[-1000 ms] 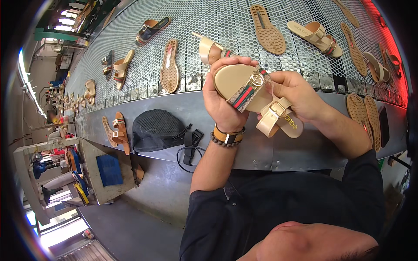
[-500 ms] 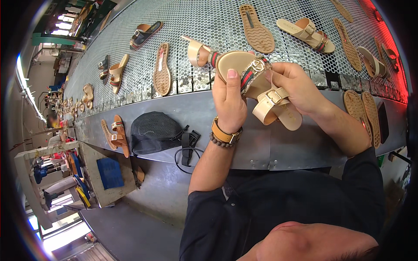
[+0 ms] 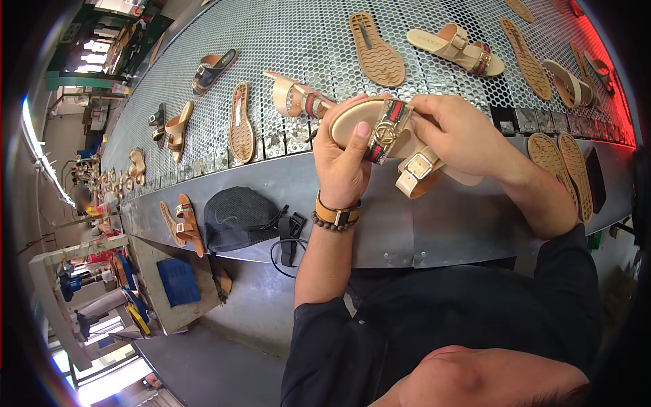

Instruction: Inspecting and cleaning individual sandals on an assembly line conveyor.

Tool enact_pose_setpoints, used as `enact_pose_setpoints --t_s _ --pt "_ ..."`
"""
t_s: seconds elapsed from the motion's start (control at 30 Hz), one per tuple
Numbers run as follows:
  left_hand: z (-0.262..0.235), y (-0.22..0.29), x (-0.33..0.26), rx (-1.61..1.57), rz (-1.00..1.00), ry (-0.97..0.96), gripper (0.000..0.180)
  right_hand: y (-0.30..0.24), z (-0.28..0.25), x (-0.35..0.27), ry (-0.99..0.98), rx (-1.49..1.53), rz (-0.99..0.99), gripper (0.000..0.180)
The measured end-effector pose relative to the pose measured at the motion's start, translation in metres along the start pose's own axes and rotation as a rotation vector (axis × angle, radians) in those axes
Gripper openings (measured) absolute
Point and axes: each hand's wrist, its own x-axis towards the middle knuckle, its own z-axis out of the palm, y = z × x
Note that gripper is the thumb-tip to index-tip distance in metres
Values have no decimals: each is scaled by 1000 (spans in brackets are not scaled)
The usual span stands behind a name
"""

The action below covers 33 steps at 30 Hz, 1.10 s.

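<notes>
— Holding that beige flat sandal with the green-and-red striped strap and gold buckle (image 3: 380,129), are both hands on it?

— Yes. The left hand (image 3: 342,163) is wrapped round the toe end of the sole, thumb pressed on top beside the buckle, fingers closed under it. The right hand (image 3: 461,132) is closed over the heel end from above, and a wide beige strap with a square buckle (image 3: 417,169) hangs loose below between the two hands.

— Where is the sandal, exactly?

— Lifted clear, above the near edge of the perforated metal conveyor belt (image 3: 291,41) and the grey sheet-metal ledge (image 3: 434,224) in front of it. Just behind the left fingers lies another beige strapped sandal (image 3: 295,98) on the belt.

— What could go wrong?

— My guess is the loose strap. It dangles unsupported, so a quick turn of the sole could swing it against the ledge or snag its buckle. The thumb also sits right by the gold buckle; hard pressure there might shift the striped strap or mark the insole.

— Anything nearby to worry about?

— A black mesh cap (image 3: 237,217) and a black cable (image 3: 288,237) rest on the ledge to the left, near but apart from the hands. If the sandal slipped, I'd expect it to land on the ledge or knock the neighbouring sandal. Brown ridged soles (image 3: 376,51) lie further back, well apart.
</notes>
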Motion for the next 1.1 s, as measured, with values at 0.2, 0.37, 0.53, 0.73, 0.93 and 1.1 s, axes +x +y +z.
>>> enact_pose_setpoints --t_s 0.2,0.37,0.53,0.73,0.93,1.1 --pt "7 3 -1 -13 -63 -20 42 -1 -8 -7 -21 -83 21 29" --pt "-4 10 0 105 -250 -31 37 0 -9 -10 -86 -182 12 28" --pt "1 -3 -2 68 -261 32 34 4 -9 -15 -92 -279 -36 27" --pt "9 -9 -2 220 -224 2 31 18 -15 -12 -79 -272 -34 25" --pt "6 -10 1 321 -155 0 28 53 -31 3 -299 181 100 28" --pt "8 -1 10 -122 -140 291 37 81 -75 11 -266 841 124 32"
